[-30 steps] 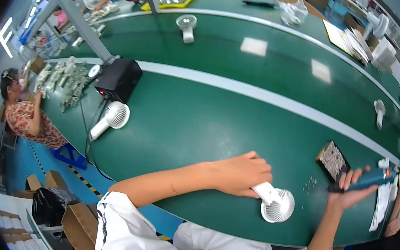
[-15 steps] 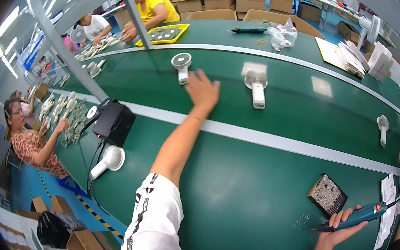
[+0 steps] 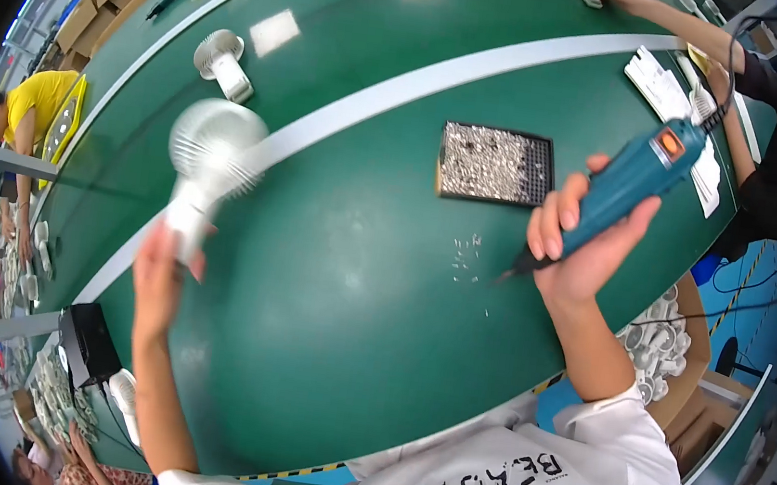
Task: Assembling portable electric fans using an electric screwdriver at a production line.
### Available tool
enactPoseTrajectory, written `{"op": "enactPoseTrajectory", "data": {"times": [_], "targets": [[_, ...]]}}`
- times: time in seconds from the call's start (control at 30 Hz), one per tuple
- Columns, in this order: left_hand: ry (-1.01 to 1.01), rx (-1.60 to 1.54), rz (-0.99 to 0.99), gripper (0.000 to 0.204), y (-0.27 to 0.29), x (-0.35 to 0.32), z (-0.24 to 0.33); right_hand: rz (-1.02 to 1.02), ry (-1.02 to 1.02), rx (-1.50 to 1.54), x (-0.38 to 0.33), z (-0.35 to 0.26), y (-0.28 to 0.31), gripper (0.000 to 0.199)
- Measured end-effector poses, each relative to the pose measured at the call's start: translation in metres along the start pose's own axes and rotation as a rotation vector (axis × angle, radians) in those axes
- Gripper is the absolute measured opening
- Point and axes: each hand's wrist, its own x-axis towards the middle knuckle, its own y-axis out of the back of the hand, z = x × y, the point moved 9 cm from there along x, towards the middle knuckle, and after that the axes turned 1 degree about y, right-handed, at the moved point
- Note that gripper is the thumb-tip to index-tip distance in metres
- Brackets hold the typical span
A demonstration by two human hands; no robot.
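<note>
The left hand, which half a second ago stretched empty across the green worktop, now has its grip closed on a white handheld fan (blurred), lifted above it. The right hand still clasps the blue electric screwdriver.

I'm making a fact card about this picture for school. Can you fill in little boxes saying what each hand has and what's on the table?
Left hand: holds a white fan by its handle, lifted and blurred
Right hand: grips a blue screwdriver, tip pointing down at the table
Table: green, with a white stripe
Tray: black, full of small screws, beside the screwdriver
Loose screws: scattered near the screwdriver tip
Second fan: white, lying farther away
Other people: working at the table edges
</note>
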Motion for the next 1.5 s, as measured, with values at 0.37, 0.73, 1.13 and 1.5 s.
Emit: {"op": "enactPoseTrajectory", "data": {"times": [0.37, 0.73, 1.13, 1.5], "targets": [[0.292, -0.139, -0.311, 0.020, -0.169, -0.071, -0.001, -0.034, 0.103, -0.218, -0.013, 0.002, 0.003, 0.068], [-0.551, 0.582, 0.019, 0.030, -0.191, -0.092, 0.066, -0.023, 0.017, -0.118, -0.029, 0.003, -0.021, 0.069], [-0.574, 0.218, -0.244, 0.013, -0.215, -0.108, 0.065, -0.283, -0.105, 0.043, -0.058, 0.006, -0.075, 0.078], [-0.619, 0.223, -0.306, 0.012, -0.209, -0.113, 0.064, -0.687, -0.261, -0.054, -0.076, 0.030, -0.115, 0.088]]}}
